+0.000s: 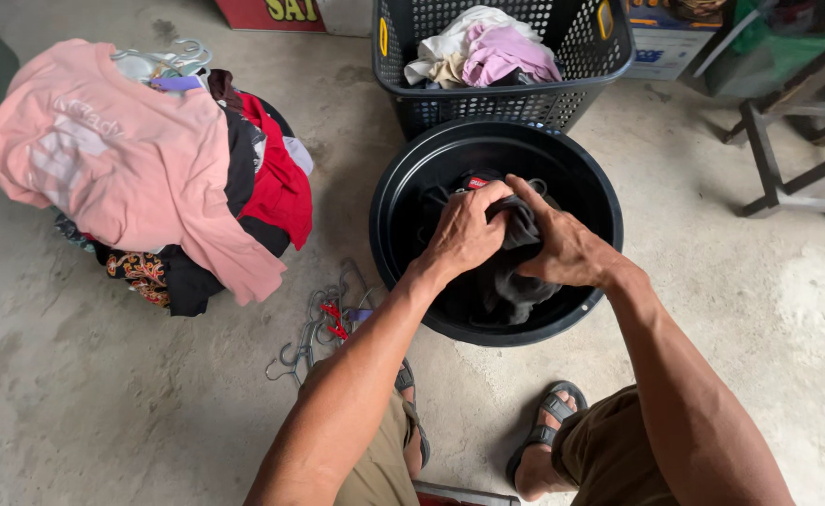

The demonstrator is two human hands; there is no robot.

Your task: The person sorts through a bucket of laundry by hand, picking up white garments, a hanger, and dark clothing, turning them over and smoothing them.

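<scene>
Two hands meet over the round black plastic tub [588, 192] at centre frame: the left hand [464, 234] and right hand [562, 248] both have fingers clamped on a dark crumpled garment [515, 281], which hangs downward into the tub, equally near each hand.

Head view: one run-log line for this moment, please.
left hand: grips dark garment | right hand: grips same garment | garment: over black tub | nearby: hangers, clothes pile, basket

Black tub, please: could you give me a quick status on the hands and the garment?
Both hands, left hand and right hand, gripping dark garment over black tub. Hangers on floor beside. Nothing obstructing.
</scene>
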